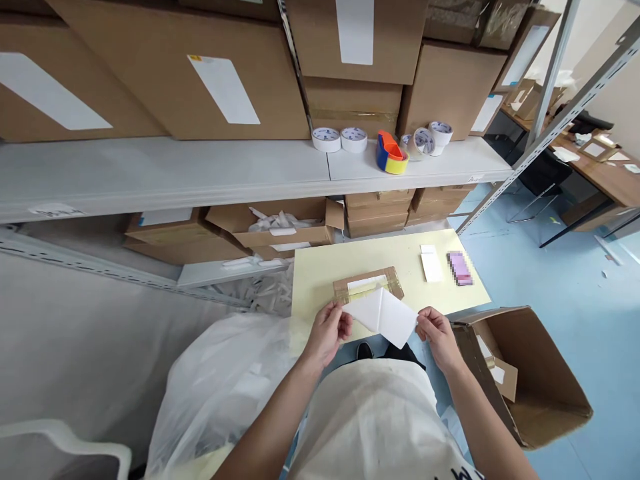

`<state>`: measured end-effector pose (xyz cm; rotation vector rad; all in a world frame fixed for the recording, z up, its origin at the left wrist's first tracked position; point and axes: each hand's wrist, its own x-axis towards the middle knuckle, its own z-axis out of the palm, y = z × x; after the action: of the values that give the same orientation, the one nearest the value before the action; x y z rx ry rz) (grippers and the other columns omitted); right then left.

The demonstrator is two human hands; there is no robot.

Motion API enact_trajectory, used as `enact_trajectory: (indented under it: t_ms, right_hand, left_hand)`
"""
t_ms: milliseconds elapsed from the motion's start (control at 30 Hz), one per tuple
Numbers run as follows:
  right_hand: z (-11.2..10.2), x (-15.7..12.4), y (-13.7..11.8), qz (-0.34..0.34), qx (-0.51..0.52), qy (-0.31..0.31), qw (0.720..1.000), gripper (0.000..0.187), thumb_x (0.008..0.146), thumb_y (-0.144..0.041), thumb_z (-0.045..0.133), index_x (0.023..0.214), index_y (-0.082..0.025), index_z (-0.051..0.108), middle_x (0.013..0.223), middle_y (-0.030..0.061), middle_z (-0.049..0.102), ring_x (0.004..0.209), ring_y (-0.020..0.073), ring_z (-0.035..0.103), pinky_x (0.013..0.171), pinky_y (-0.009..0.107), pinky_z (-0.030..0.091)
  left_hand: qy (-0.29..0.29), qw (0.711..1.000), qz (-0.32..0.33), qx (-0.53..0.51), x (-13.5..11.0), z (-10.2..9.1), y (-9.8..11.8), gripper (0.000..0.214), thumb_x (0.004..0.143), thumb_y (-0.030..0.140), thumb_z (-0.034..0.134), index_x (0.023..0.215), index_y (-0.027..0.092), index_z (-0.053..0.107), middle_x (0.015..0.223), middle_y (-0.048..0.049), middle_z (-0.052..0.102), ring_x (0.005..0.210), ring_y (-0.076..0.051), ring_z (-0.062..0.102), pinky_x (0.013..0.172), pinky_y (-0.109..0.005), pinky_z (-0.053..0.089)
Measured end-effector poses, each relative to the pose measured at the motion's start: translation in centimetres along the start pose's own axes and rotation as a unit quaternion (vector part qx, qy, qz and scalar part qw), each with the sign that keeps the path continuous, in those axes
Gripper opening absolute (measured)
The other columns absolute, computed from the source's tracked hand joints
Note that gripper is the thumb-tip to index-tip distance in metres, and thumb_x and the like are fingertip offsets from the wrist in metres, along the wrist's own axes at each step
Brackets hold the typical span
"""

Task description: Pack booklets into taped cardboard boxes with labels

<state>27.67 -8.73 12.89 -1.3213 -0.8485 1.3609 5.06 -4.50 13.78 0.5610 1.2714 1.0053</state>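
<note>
Left fingers and right fingers pinching a creased white paper, kinda blocking a taped box on the worktop, open carton nearby

White tape rolls and a tape dispenser on a shelf, cartons behind.

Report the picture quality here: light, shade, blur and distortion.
Head view: wide-angle stretch skews the boxes toward the upper left; head view: shade darkens the space under the shelf; head view: left hand, right hand and creased paper look fairly sharp; head view: the purple thing on the table is pixelated.
</note>
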Motion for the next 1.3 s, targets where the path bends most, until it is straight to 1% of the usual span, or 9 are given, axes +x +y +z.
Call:
enact_trajectory:
  t_ms: [133, 367, 567, 767, 867, 1000, 1067, 1167, 1300]
  right_hand:
    - [0.0, 0.3, -0.5, 0.010, 0.012, 0.001, 1.000, 0.035, 0.072, -0.052, 0.073, 0.066, -0.022, 0.057, 0.045, -0.0081, 0.040, 0.045, 0.0094, 0.037, 0.049, 0.026, 0.029]
    - [0.1, 2.0, -1.0, 0.025, -0.004, -0.024, 0.999, 0.034, 0.075, -0.051, 0.073, 0.069, -0.021, 0.058, 0.046, -0.0081, 0.040, 0.045, 0.0093, 0.037, 0.050, 0.027, 0.029]
    - [0.5, 6.5, -2.8, 0.014, -0.028, -0.054, 0.998, 0.036, 0.073, -0.053, 0.073, 0.068, -0.022, 0.056, 0.048, -0.0072, 0.041, 0.046, 0.0093, 0.034, 0.049, 0.027, 0.027]
    - [1.9, 11.2, -3.4, 0.009, -0.013, -0.112, 0.994, 0.035, 0.075, -0.052, 0.071, 0.067, -0.023, 0.054, 0.049, -0.0064, 0.041, 0.046, 0.0105, 0.035, 0.049, 0.027, 0.028]
    - [2.4, 12.8, -3.2, 0.018, 0.005, -0.135, 0.991, 0.035, 0.074, -0.051, 0.073, 0.067, -0.023, 0.054, 0.050, -0.0066, 0.041, 0.047, 0.0100, 0.036, 0.048, 0.027, 0.029]
    - [2.6, 13.9, -3.2, 0.010, 0.022, -0.143, 0.989, 0.034, 0.074, -0.050, 0.074, 0.068, -0.024, 0.053, 0.049, -0.0078, 0.037, 0.046, 0.0104, 0.035, 0.048, 0.027, 0.030]
    - [2.5, 13.9, -3.2, 0.004, 0.018, -0.147, 0.989, 0.034, 0.075, -0.052, 0.073, 0.069, -0.024, 0.053, 0.049, -0.0075, 0.038, 0.046, 0.0111, 0.036, 0.048, 0.027, 0.030]
    - [2.1, 13.5, -3.1, -0.005, 0.010, -0.136, 0.991, 0.034, 0.077, -0.053, 0.071, 0.070, -0.024, 0.053, 0.050, -0.0068, 0.040, 0.047, 0.0110, 0.036, 0.048, 0.027, 0.030]
    - [2.0, 11.9, -2.7, -0.021, 0.005, -0.098, 0.995, 0.034, 0.078, -0.053, 0.070, 0.070, -0.023, 0.054, 0.050, -0.0059, 0.042, 0.048, 0.0111, 0.037, 0.049, 0.027, 0.030]
  left_hand:
    - [0.044, 0.998, 0.032, -0.034, 0.8, -0.6, 0.7, 0.029, 0.061, 0.040, 0.064, 0.071, 0.022, 0.044, 0.049, 0.0072, 0.056, 0.040, -0.008, 0.050, 0.038, -0.017, 0.031]
    - [0.133, 0.984, 0.068, -0.097, 2.5, -2.7, 1.4, 0.021, 0.064, 0.031, 0.060, 0.075, 0.023, 0.044, 0.045, 0.0107, 0.049, 0.037, -0.007, 0.045, 0.038, -0.017, 0.031]
    - [0.223, 0.961, 0.106, -0.127, 2.8, -4.3, 2.4, 0.020, 0.067, 0.031, 0.058, 0.074, 0.023, 0.042, 0.045, 0.0103, 0.048, 0.038, -0.007, 0.044, 0.038, -0.018, 0.032]
    - [0.297, 0.943, 0.132, -0.073, 2.1, -4.9, 3.3, 0.021, 0.068, 0.035, 0.057, 0.074, 0.024, 0.041, 0.048, 0.0090, 0.051, 0.039, -0.008, 0.047, 0.040, -0.019, 0.035]
    - [0.331, 0.932, 0.136, -0.055, 1.7, -5.1, 3.5, 0.021, 0.069, 0.036, 0.057, 0.074, 0.024, 0.041, 0.048, 0.0083, 0.052, 0.040, -0.008, 0.047, 0.040, -0.020, 0.036]
    - [0.378, 0.914, 0.140, -0.046, 1.4, -6.0, 3.5, 0.021, 0.069, 0.036, 0.058, 0.075, 0.023, 0.042, 0.049, 0.0077, 0.054, 0.041, -0.009, 0.049, 0.041, -0.020, 0.038]
    - [0.372, 0.919, 0.125, -0.027, 1.6, -6.8, 3.7, 0.021, 0.068, 0.036, 0.059, 0.074, 0.023, 0.044, 0.051, 0.0069, 0.055, 0.043, -0.009, 0.051, 0.042, -0.020, 0.039]
    - [0.311, 0.946, 0.085, 0.034, 2.8, -8.6, 4.4, 0.020, 0.065, 0.034, 0.062, 0.070, 0.021, 0.047, 0.053, 0.0048, 0.058, 0.045, -0.010, 0.055, 0.044, -0.021, 0.042]
    - [0.249, 0.959, 0.069, 0.114, 6.8, -11.4, 6.6, 0.017, 0.062, 0.028, 0.065, 0.063, 0.020, 0.051, 0.052, 0.0024, 0.060, 0.047, -0.012, 0.057, 0.046, -0.021, 0.044]
